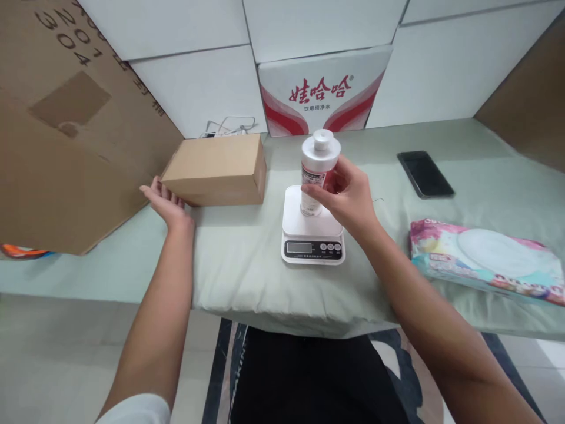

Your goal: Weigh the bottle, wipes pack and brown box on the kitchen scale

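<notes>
I've got the right hand (348, 197) wrapped round the white bottle (316, 171), upright on the scale (312, 227) mid-surface. Left hand (168, 203) open, resting by the cardboard box (216, 169) at left. Risk: bottle's tall & narrow, so a careless release could tip it off the scale; grip pressure likely skews the reading.

Looking down at a table (485, 159) covered in pale green cloth, creased along the near edge. Behind it I see a wall of large white panels (194, 88) with dark seams. A big brown cardboard sheet (66, 135) leans at the left; another brown surface (529, 94) cuts the right corner. Floor (66, 365) is pale, smooth tile. Light is even, soft, with faint shadows on the cloth.
</notes>
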`<action>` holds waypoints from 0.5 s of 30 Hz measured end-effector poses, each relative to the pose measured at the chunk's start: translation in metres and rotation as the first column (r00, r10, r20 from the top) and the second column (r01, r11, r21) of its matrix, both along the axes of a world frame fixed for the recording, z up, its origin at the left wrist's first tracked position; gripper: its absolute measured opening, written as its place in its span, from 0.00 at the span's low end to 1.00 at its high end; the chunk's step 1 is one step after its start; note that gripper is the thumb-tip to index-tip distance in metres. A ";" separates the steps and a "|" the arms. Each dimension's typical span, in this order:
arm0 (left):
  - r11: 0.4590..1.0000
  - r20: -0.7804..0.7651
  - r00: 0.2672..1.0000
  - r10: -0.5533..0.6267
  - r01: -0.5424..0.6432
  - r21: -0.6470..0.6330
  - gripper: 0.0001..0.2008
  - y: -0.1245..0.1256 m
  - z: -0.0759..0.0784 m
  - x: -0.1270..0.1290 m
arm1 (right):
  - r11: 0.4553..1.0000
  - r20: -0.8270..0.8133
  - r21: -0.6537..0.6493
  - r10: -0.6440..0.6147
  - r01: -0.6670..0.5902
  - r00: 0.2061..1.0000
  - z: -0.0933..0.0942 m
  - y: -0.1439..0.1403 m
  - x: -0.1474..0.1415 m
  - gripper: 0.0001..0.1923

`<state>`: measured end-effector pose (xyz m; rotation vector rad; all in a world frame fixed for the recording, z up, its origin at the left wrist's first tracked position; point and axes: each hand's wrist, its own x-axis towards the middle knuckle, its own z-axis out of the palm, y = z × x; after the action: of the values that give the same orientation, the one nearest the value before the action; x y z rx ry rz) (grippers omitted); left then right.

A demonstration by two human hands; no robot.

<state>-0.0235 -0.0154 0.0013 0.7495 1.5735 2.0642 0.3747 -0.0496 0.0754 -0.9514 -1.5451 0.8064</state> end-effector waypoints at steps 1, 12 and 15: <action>1.000 0.006 1.000 0.000 -0.001 0.005 0.43 0.000 0.000 -0.001 | 1.000 -0.011 -0.001 0.028 -0.028 1.000 -0.002 0.002 0.001 0.25; 1.000 -0.008 1.000 -0.021 0.021 0.024 0.39 0.000 -0.003 -0.008 | 0.963 -0.309 0.021 -0.249 0.268 0.918 -0.025 0.018 0.025 0.20; 0.999 -0.016 0.999 -0.028 0.028 0.025 0.40 0.000 -0.004 -0.010 | 0.938 -0.280 0.029 -0.324 0.345 0.904 -0.037 0.027 0.026 0.26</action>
<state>-0.0337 -0.0153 -0.0026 0.7937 1.5388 2.0667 0.4003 -0.0230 0.0381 -0.9712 -1.1265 0.5971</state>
